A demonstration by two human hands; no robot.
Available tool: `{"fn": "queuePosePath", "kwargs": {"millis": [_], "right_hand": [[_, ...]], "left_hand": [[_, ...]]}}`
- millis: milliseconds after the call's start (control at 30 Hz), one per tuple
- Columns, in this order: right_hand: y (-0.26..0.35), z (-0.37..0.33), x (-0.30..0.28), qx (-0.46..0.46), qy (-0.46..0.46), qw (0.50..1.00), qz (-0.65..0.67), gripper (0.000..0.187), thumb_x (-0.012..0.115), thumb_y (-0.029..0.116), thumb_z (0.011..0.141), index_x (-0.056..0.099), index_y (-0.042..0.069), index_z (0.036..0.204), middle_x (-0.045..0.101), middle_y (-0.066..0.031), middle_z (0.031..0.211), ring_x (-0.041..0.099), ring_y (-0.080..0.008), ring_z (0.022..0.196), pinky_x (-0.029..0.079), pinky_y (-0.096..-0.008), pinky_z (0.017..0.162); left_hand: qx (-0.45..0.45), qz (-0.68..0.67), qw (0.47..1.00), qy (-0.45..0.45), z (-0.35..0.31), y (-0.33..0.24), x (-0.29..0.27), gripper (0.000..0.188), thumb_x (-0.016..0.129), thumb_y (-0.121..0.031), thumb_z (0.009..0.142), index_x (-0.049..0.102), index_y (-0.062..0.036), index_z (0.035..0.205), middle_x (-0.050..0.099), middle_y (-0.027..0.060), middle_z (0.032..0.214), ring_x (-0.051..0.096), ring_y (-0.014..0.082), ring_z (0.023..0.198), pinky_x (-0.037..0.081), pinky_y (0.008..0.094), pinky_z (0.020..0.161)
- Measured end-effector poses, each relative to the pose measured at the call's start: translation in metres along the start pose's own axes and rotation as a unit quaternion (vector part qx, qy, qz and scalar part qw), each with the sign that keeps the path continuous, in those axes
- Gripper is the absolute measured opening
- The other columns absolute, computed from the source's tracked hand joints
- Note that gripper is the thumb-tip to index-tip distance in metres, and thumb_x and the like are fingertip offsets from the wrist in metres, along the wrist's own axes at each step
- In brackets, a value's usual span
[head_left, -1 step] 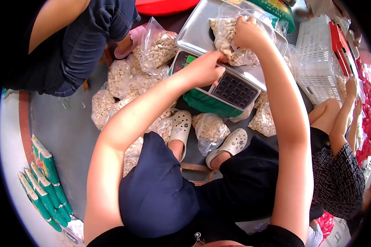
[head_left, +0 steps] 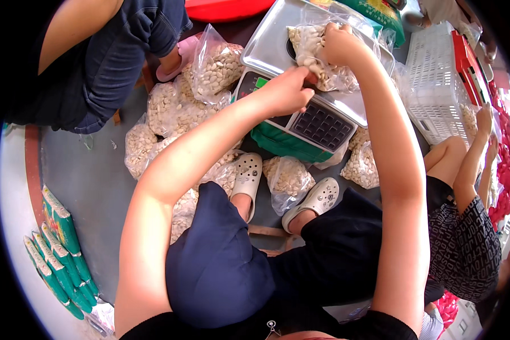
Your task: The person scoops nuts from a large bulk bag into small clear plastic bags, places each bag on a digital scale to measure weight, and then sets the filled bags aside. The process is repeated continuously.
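Observation:
A clear plastic bag of pale pumpkin seeds (head_left: 310,46) lies on the metal pan (head_left: 269,48) of a weighing scale. My right hand (head_left: 341,46) is closed on the gathered plastic at the bag's right side. At the bag's near left edge, my left hand (head_left: 292,90) has its fingers curled in and its fingertips against the plastic; the exact pinch is partly hidden. Below that hand are the scale's dark keypad (head_left: 323,126) and green-lit display (head_left: 261,82).
More seed bags (head_left: 216,68) crowd the floor left of the scale, and another bag (head_left: 289,177) sits between my feet. A white basket (head_left: 436,85) stands at right. Green packs (head_left: 62,221) lie at lower left. Other people sit on both sides.
My left hand has shifted slightly up and right along the bag's near edge, its fingers curling in more. The right hand stays on the bag.

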State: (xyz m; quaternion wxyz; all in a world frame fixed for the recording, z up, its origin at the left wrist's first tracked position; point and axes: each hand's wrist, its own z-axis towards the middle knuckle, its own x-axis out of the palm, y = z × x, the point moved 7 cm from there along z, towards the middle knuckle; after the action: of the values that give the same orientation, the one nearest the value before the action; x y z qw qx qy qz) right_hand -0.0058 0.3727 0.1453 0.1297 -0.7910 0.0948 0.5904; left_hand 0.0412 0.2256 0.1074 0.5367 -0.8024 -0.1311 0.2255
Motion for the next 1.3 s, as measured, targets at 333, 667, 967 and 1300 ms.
{"fn": "queuePosePath", "kwargs": {"millis": [333, 667, 967, 1300], "right_hand": [[-0.048, 0.067, 0.051, 0.041, -0.046, 0.923, 0.379, 0.030, 0.053, 0.023, 0.088, 0.065, 0.007, 0.110, 0.067, -0.0180, 0.107, 0.065, -0.0327, 0.095, 0.052, -0.0421, 0.081], [-0.019, -0.010, -0.018, -0.018, -0.185, 0.956, 0.227, 0.024, 0.060, 0.025, 0.084, 0.068, 0.006, 0.097, 0.068, -0.0217, 0.092, 0.066, -0.0386, 0.086, 0.052, -0.0468, 0.077], [-0.027, -0.010, -0.038, -0.018, -0.098, 0.920, 0.378, 0.023, 0.059, 0.025, 0.083, 0.064, 0.004, 0.075, 0.060, -0.0101, 0.061, 0.056, -0.0218, 0.049, 0.045, -0.0362, 0.046], [-0.025, -0.106, -0.090, 0.022, -0.003, 0.830, 0.558, 0.025, 0.054, 0.028, 0.090, 0.052, 0.010, 0.073, 0.044, 0.0007, 0.055, 0.039, -0.0094, 0.041, 0.029, -0.0260, 0.037]], "left_hand": [[0.255, 0.088, 0.961, -0.053, 0.033, -0.015, 0.008, 0.043, 0.053, -0.012, 0.091, 0.050, -0.0033, 0.133, 0.051, 0.0131, 0.131, 0.053, 0.0228, 0.117, 0.045, 0.0342, 0.097], [-0.157, -0.116, 0.979, 0.057, -0.099, 0.102, 0.017, 0.020, 0.056, -0.021, 0.094, 0.066, -0.0055, 0.102, 0.063, 0.0007, 0.083, 0.057, 0.0069, 0.065, 0.047, 0.0229, 0.051], [-0.330, 0.173, 0.871, 0.319, -0.149, 0.149, 0.098, 0.054, 0.062, -0.057, 0.086, 0.070, -0.0044, 0.081, 0.062, 0.0031, 0.064, 0.058, 0.0159, 0.057, 0.048, 0.0295, 0.053], [-0.249, 0.151, 0.910, 0.293, -0.136, 0.164, 0.122, 0.046, 0.050, -0.040, 0.094, 0.070, -0.0051, 0.072, 0.064, 0.0042, 0.063, 0.059, 0.0183, 0.057, 0.047, 0.0341, 0.059]]}}
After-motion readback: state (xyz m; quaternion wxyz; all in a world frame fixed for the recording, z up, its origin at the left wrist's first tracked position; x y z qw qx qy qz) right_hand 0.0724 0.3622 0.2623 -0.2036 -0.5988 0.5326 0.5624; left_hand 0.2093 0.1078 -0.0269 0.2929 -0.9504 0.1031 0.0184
